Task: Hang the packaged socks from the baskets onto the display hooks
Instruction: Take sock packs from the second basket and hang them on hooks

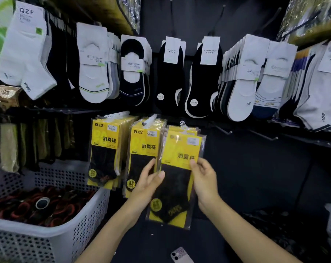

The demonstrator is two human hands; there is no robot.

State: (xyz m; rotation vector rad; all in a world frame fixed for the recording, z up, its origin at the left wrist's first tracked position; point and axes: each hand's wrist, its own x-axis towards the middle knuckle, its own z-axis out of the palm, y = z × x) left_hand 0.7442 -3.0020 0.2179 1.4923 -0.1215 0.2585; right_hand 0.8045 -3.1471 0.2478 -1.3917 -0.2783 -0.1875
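A yellow-and-black packaged sock pack [177,179] hangs by its white hanger at the third lower hook [182,123], with more packs behind it. My left hand [149,180] grips the pack's left edge, thumb on its front. Its right edge is pinched by my right hand [203,177]. Two fuller rows of the same yellow packs [104,149] [141,154] hang on the hooks to the left. A white perforated basket [52,230] at lower left holds dark and red packaged socks.
Empty black hooks [224,130] [265,136] stick out to the right of the yellow packs. White and black socks [170,73] hang in rows above. A phone [181,255] lies on the floor below my arms. Olive socks [28,143] hang at left.
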